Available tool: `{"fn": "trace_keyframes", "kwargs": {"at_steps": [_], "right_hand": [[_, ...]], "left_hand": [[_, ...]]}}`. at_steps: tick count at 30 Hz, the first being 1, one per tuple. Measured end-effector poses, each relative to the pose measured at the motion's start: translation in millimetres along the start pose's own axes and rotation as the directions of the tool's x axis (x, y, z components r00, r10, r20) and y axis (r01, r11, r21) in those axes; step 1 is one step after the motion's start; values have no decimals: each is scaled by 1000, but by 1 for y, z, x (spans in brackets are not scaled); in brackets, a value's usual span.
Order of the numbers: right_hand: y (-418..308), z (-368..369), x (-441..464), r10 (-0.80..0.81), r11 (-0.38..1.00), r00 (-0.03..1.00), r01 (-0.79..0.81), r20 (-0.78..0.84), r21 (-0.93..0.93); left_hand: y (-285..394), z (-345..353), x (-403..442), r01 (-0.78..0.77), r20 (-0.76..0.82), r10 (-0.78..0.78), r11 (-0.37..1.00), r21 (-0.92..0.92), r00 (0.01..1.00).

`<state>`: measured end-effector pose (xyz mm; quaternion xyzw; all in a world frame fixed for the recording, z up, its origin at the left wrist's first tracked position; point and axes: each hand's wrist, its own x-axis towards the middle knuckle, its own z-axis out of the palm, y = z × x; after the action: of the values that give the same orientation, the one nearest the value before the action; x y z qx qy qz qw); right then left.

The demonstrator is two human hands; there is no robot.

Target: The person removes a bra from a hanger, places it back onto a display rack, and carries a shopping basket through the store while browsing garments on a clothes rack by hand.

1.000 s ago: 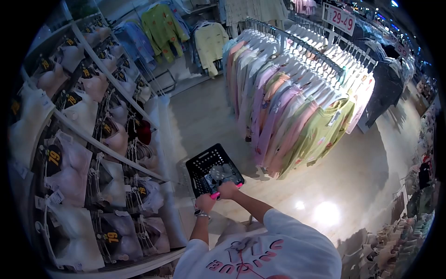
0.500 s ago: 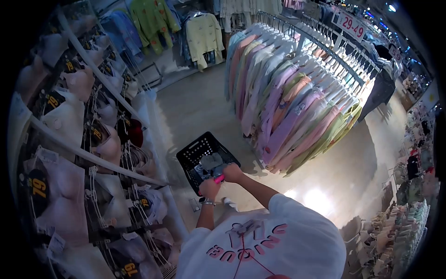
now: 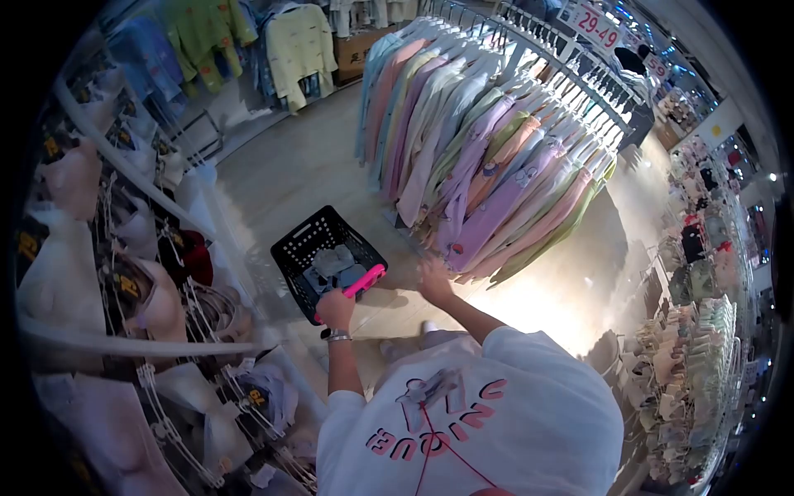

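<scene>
My left hand (image 3: 335, 311) is closed around the pink handle (image 3: 366, 281) of a black plastic shopping basket (image 3: 291, 241). Grey, folded-looking goods (image 3: 333, 263) lie in the basket; their exact kind is hard to make out. To the right of the handle, my right hand (image 3: 434, 279) is off the basket, fingers stretched out and nothing visible in them. It is near the lower ends of pastel garments (image 3: 488, 186) hanging on a rack, and I cannot tell whether it touches them.
A metal clothes rack (image 3: 571, 70) with a price sign (image 3: 597, 26) stands ahead on the right. Bras on hangers (image 3: 149, 298) line the wall close on my left. More hanging underwear (image 3: 670, 388) is at the right. A yellow top (image 3: 299, 54) hangs at the back.
My right hand has let go of the pink handle and moved right, towards the garments. The left hand keeps its hold. The view has shifted, so rack and basket appear further left.
</scene>
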<state>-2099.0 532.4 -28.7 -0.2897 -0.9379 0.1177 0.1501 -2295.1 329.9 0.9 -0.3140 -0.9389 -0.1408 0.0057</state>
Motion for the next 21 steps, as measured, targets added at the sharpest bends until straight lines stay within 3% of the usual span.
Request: {"fn": "trace_keyframes", "kwargs": {"at_steps": [1, 3, 5, 8, 11, 12, 16, 17, 20, 21], "right_hand": [[21, -6, -7, 122, 992, 992, -122, 28, -12], [60, -16, -14, 383, 923, 919, -385, -98, -7], [109, -28, -16, 539, 842, 836, -533, -101, 84], [157, -63, -9, 513, 858, 854, -514, -88, 16], [196, -65, 7, 464, 832, 885, -450, 38, 326], [195, -66, 13, 499, 818, 866, -486, 42, 307], [184, -58, 31, 265, 956, 949, -235, -171, 176], [187, -49, 33, 330, 924, 935, -293, -127, 246], [193, -34, 36, 454, 822, 891, -414, -11, 391], [192, -35, 35, 463, 827, 886, -432, 1, 361]], "left_hand": [[-3, -2, 7, -25, -30, 25, 999, -19, 999], [-5, -13, 18, -17, -15, 17, 1000, 13, 1000], [-3, -26, 28, -15, 5, 14, 999, 32, 1000], [-16, -13, 47, 13, 44, -14, 1000, 9, 999], [-15, -24, 63, 16, 67, -20, 998, 61, 998], [-13, -25, 69, 19, 70, -24, 997, 68, 997], [-18, -30, 92, 58, 92, -66, 995, 79, 994], [-18, -30, 96, 80, 112, -88, 994, 70, 990], [-26, -32, 108, -55, 167, 41, 995, 78, 985], [-16, -40, 109, -55, 92, 48, 996, 67, 995]]}}
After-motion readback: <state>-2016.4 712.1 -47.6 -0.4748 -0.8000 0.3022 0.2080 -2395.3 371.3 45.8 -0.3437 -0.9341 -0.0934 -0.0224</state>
